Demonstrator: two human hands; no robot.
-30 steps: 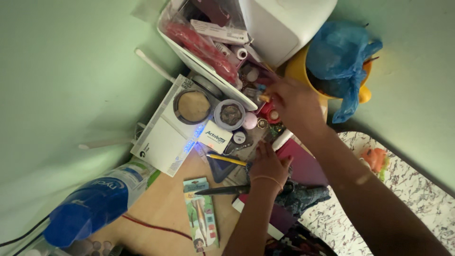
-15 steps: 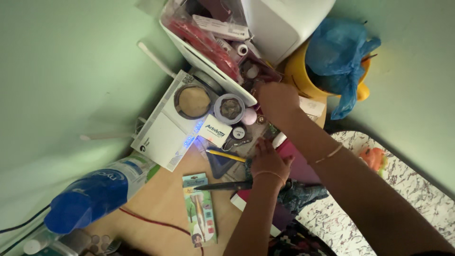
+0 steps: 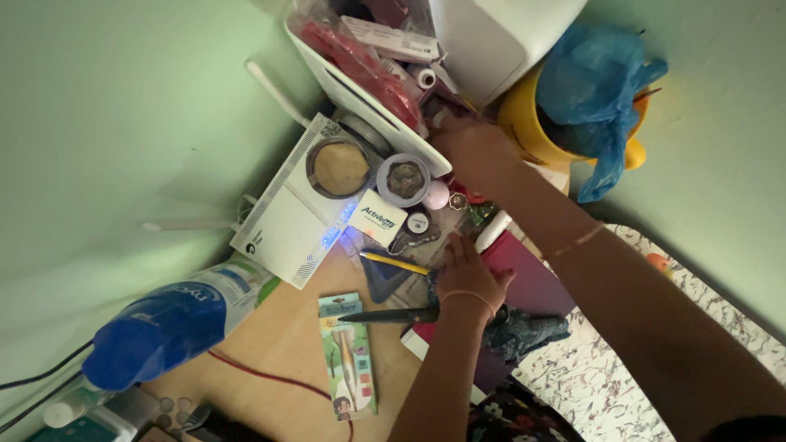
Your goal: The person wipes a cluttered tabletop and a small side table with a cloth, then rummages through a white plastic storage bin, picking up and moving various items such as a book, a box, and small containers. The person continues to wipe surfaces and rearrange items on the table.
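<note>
Your left hand (image 3: 467, 274) lies flat, fingers spread, on the maroon book (image 3: 532, 282), black scissors (image 3: 389, 315) just beside its wrist. Your right hand (image 3: 475, 147) reaches under the white tray (image 3: 368, 102); its grip is hidden.

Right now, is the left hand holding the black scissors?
No. The left hand lies flat, palm down, on the clutter, while the black scissors lie on the table beside its wrist, ungripped.

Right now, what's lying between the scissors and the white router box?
In the head view, a yellow pencil on a dark blue triangular piece lies between the scissors and the router.
</note>
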